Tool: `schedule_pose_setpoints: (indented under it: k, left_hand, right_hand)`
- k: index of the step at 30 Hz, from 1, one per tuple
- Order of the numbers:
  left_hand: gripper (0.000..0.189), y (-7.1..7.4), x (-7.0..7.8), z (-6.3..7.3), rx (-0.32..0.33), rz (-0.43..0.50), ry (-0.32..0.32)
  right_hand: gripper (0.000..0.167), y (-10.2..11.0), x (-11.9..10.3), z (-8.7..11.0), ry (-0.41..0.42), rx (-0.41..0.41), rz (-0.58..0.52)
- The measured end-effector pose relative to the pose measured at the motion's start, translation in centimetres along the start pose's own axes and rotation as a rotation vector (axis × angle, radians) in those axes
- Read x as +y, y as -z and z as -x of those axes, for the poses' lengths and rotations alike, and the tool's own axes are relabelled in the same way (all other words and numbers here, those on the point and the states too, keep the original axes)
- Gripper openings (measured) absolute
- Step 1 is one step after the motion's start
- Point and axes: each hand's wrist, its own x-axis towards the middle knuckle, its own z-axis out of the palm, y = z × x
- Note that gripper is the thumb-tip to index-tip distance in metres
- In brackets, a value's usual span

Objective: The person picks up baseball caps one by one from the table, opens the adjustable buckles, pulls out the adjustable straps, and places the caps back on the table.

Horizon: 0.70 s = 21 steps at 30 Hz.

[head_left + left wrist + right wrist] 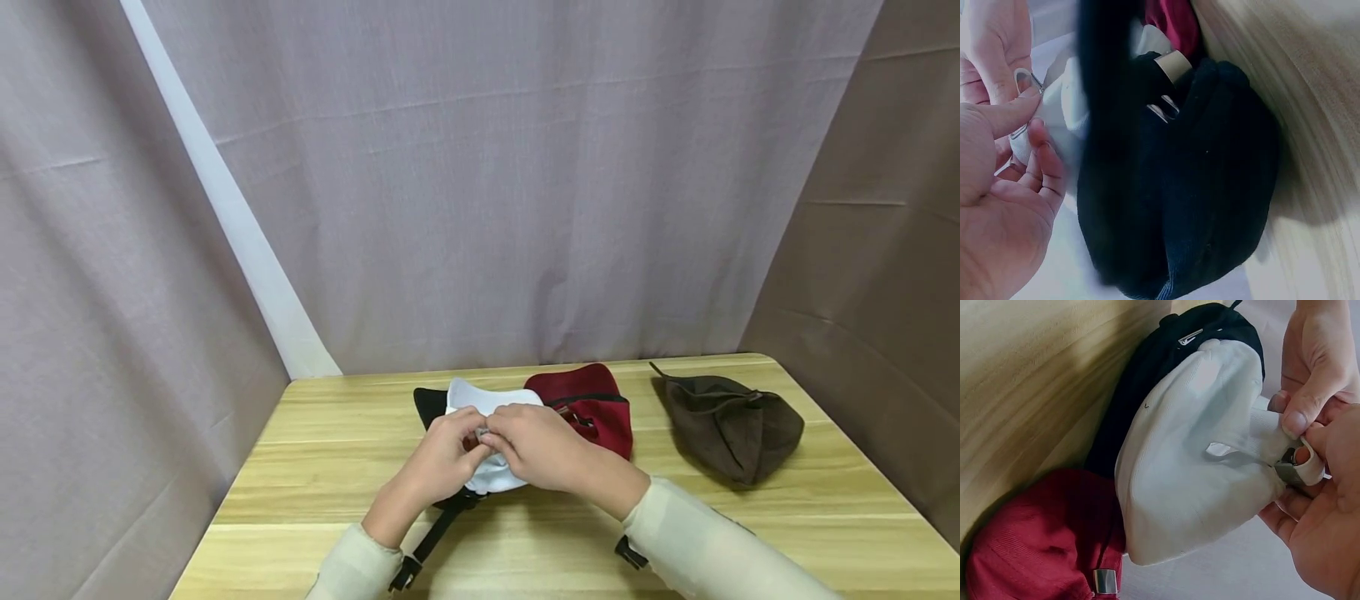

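Note:
Both hands meet at the back strap of a white baseball cap [495, 400]. My left hand [442, 454] pinches the strap [1266, 428] between thumb and fingers. Close against it, my right hand [543, 446] grips the looped strap end around the metal buckle [1288, 467]. The crown of the white cap faces the right wrist camera, with the gap above the strap visible. Beside it, partly hidden behind the white cap, is a black cap [1210, 181] with its own metal buckle [1174, 65].
A dark red cap [573, 383] lies right of the white one, its metal buckle [1105, 581] showing. Farther right on the wooden table [322, 450] is a dark brown cap [735, 429]. A black strap [438, 533] hangs by the left wrist. Grey curtains [487, 208] stand behind.

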Motion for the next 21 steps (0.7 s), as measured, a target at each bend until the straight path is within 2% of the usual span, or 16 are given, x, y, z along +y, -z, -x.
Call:
schedule_pose_setpoints:
  k: [8,17,21]
  left_hand:
    - [0.006,0.1,0.18,-0.04,-0.011,-0.004,0.004]
    - [0.009,-0.31,-0.2,-0.04,-0.017,0.015,-0.016]
    - [0.009,-0.38,-0.22,-0.22,-0.012,0.013,-0.015]
  right_hand:
    - [0.024,0.2,0.35,0.11,0.001,-0.018,-0.052]
    - [0.026,0.69,0.66,0.33,-0.052,-0.098,-0.162]
    - [0.033,0.71,0.78,0.38,-0.085,-0.1,-0.147]
